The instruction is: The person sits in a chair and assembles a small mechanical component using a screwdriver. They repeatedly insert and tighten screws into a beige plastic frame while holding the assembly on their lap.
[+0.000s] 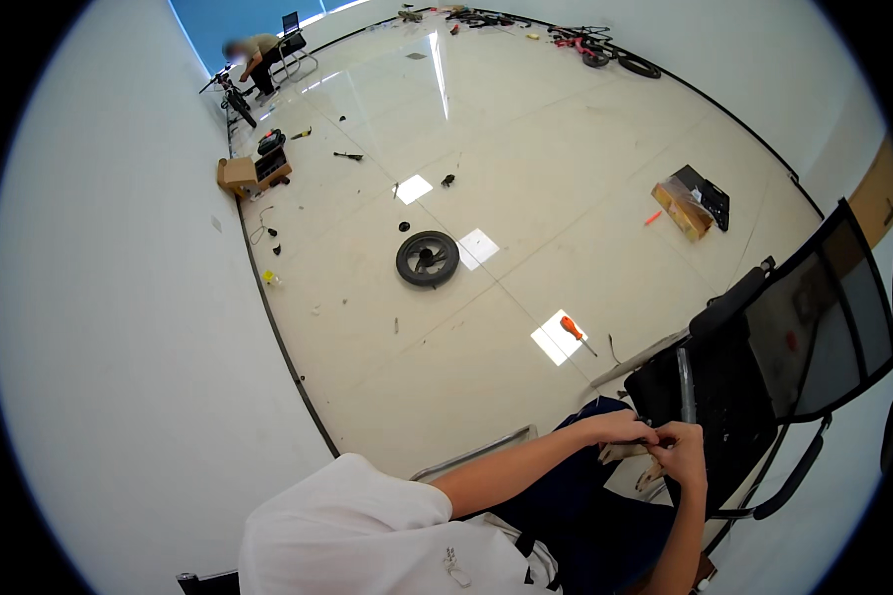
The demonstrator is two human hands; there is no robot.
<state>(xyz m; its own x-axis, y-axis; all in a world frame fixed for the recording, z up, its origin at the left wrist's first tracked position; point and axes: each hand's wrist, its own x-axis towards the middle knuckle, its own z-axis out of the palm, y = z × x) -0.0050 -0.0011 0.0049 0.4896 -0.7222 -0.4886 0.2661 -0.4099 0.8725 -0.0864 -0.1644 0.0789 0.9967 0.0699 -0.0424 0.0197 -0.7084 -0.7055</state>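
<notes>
Above my lap, beside the black seat of a chair, my left hand [623,427] and my right hand [681,452] meet with fingertips together. Both are closed in a pinch. Something small and dark seems to lie between them, but the fingers hide most of it and its kind does not show. Just beyond the hands, a grey metal bar [687,385] rests on the black chair seat [729,397]. An orange-handled screwdriver [574,329] lies on the floor ahead of my knees.
A black wheel [427,259] lies mid-floor. To the right are a cardboard box [683,210] and an open black case [706,194]. An open carton [238,176] stands by the left wall. Far left, a person [258,55] bends over a small bike [236,99]. Bike parts [590,48] lie along the back wall.
</notes>
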